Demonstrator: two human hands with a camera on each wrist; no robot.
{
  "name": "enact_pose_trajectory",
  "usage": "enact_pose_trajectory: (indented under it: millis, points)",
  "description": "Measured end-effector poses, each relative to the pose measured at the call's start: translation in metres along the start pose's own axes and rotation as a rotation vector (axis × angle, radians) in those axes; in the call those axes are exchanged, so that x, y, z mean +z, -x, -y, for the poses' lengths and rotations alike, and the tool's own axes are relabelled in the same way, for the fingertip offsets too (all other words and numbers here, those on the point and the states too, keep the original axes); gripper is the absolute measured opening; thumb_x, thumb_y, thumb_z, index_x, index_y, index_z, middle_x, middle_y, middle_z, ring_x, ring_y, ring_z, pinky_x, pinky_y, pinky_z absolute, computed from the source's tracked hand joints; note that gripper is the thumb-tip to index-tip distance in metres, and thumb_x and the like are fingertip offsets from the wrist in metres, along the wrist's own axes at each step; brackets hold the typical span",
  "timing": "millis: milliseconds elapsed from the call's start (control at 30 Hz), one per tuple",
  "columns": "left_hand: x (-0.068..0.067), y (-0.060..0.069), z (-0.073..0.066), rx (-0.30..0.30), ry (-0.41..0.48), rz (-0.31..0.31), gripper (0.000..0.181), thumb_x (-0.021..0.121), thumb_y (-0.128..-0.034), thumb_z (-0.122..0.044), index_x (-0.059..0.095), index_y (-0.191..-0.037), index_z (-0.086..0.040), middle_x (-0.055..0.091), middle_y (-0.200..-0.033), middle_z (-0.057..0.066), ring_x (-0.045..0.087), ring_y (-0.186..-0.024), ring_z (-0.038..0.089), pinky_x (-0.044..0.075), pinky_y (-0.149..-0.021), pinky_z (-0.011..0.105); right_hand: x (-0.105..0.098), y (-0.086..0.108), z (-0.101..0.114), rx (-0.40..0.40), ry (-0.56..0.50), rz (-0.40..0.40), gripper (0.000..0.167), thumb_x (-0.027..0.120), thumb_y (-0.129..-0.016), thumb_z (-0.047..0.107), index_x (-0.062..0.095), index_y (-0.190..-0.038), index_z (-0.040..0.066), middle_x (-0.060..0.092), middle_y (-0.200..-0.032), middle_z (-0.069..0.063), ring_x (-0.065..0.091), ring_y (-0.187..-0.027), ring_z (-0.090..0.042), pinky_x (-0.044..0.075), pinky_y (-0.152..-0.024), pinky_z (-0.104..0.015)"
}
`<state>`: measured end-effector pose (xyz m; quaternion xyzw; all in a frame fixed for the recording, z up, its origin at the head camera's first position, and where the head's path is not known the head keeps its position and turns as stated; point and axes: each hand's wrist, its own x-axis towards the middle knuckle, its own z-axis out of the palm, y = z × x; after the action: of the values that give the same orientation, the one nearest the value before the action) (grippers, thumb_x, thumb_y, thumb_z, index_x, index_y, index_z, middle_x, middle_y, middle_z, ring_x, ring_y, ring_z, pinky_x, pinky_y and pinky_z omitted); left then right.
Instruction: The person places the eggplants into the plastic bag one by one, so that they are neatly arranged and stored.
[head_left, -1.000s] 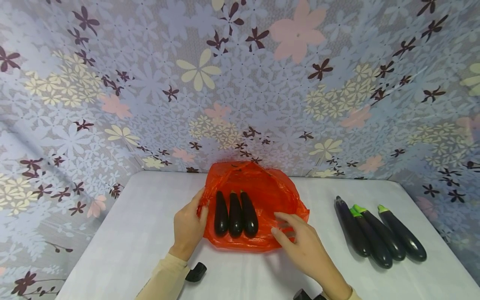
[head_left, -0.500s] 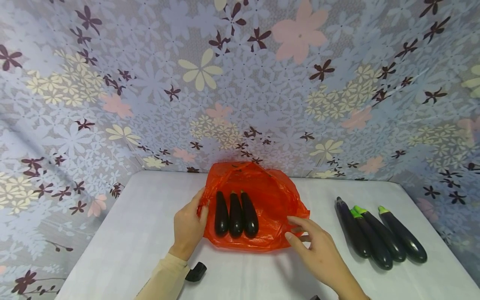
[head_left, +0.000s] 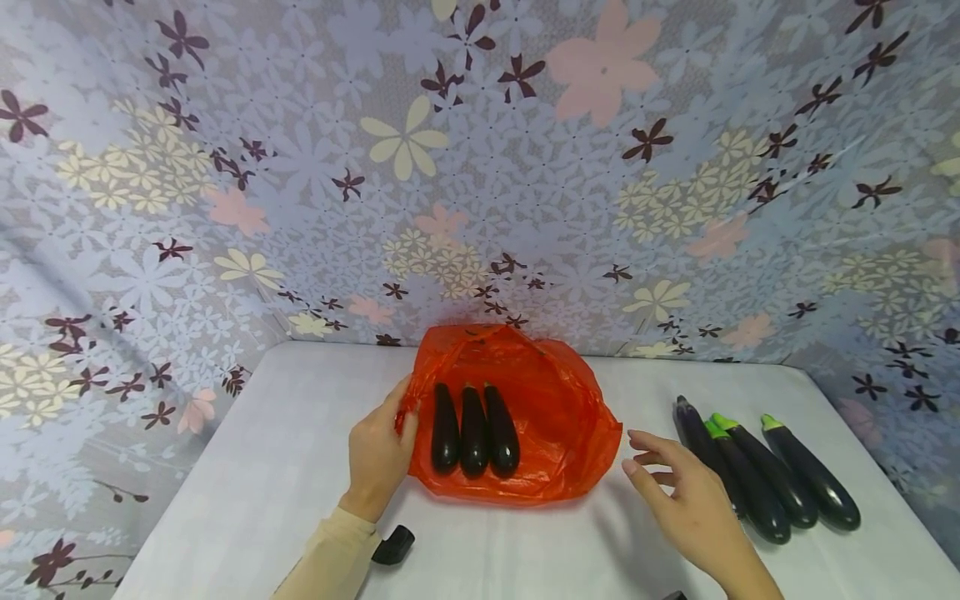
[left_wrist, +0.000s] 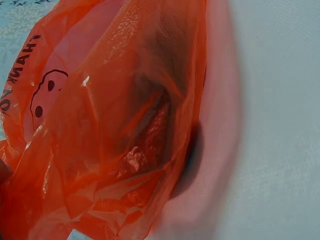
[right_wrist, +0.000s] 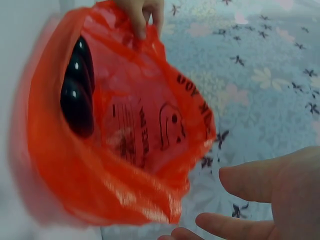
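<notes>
A red plastic bag (head_left: pixel 558 408) lies on the table with its mouth spread toward me. Three dark eggplants (head_left: pixel 474 437) rest side by side in it. My left hand (head_left: pixel 377 454) pinches the bag's left edge. Between the bag and several loose eggplants (head_left: pixel 813 479), my right hand (head_left: pixel 686 500) holds nothing, its fingers loosely bent and apart from the bag. It partly hides the leftmost loose eggplant in the head view. In the right wrist view, printing shows on the bag (right_wrist: pixel 165 100) beyond my right fingers. The left wrist view shows mostly crumpled bag (left_wrist: pixel 100 125).
A white-covered table (head_left: pixel 300 417) carries everything, with a flower-patterned cloth (head_left: pixel 487 183) rising behind it. By my left wrist is a small black object (head_left: pixel 393 546). The loose eggplants lie near the table's right side.
My right hand has moved right, from over the bag's right part to beside the loose eggplants. My left hand keeps its grip on the bag, and the eggplants inside stay put.
</notes>
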<state>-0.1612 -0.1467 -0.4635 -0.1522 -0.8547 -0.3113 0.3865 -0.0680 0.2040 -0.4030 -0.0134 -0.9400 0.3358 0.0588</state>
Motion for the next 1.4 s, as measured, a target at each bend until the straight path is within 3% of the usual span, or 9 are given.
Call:
enact_pose_trajectory:
  millis: [267,433,867,1067,1400]
  points:
    - [0.001,0.0,0.0,0.012,-0.01,-0.007,0.043,0.069,-0.0858,-0.002,0.066,-0.129,-0.003,0.075,-0.097,0.018,0.069,-0.065,0.03,0.06,-0.061,0.042,-0.008,-0.004,-0.023,0.015,0.042,-0.057,0.053,0.061,-0.099,0.039,0.058,-0.137,0.001,0.064,-0.127,-0.02,0.066,-0.107,-0.034,0.057,-0.086,-0.053]
    - [0.002,0.0,0.001,0.021,-0.012,-0.009,0.044,0.069,-0.0853,-0.002,0.066,-0.129,-0.004,0.075,-0.097,0.017,0.067,-0.063,0.028,0.058,-0.058,0.041,-0.011,-0.009,-0.034,0.062,0.048,-0.044,0.058,0.057,-0.101,0.043,0.055,-0.139,-0.002,0.062,-0.13,-0.023,0.065,-0.108,-0.036,0.057,-0.085,-0.053]
    - [0.001,-0.002,0.004,0.038,-0.011,-0.027,0.044,0.07,-0.0838,0.0,0.066,-0.127,-0.002,0.074,-0.099,0.019,0.069,-0.067,0.032,0.059,-0.061,0.044,-0.019,-0.019,-0.06,0.106,0.05,-0.043,0.061,0.052,-0.103,0.044,0.053,-0.14,-0.004,0.063,-0.128,-0.027,0.063,-0.111,-0.04,0.055,-0.086,-0.053]
    - [0.0,-0.002,0.004,0.039,-0.014,-0.022,0.044,0.07,-0.0843,-0.001,0.066,-0.128,-0.002,0.074,-0.097,0.019,0.069,-0.065,0.032,0.059,-0.06,0.043,-0.023,-0.023,-0.073,0.123,0.095,-0.082,0.058,0.051,-0.104,0.039,0.052,-0.137,-0.009,0.063,-0.125,-0.031,0.063,-0.109,-0.044,0.053,-0.086,-0.058]
    - [0.002,-0.002,0.005,0.044,-0.013,-0.027,0.045,0.07,-0.0838,0.0,0.065,-0.128,-0.002,0.074,-0.097,0.019,0.069,-0.065,0.032,0.059,-0.059,0.042,-0.024,-0.03,-0.089,0.272,0.151,-0.116,0.056,0.055,-0.102,0.031,0.049,-0.137,-0.012,0.06,-0.125,-0.034,0.06,-0.111,-0.047,0.047,-0.089,-0.061]
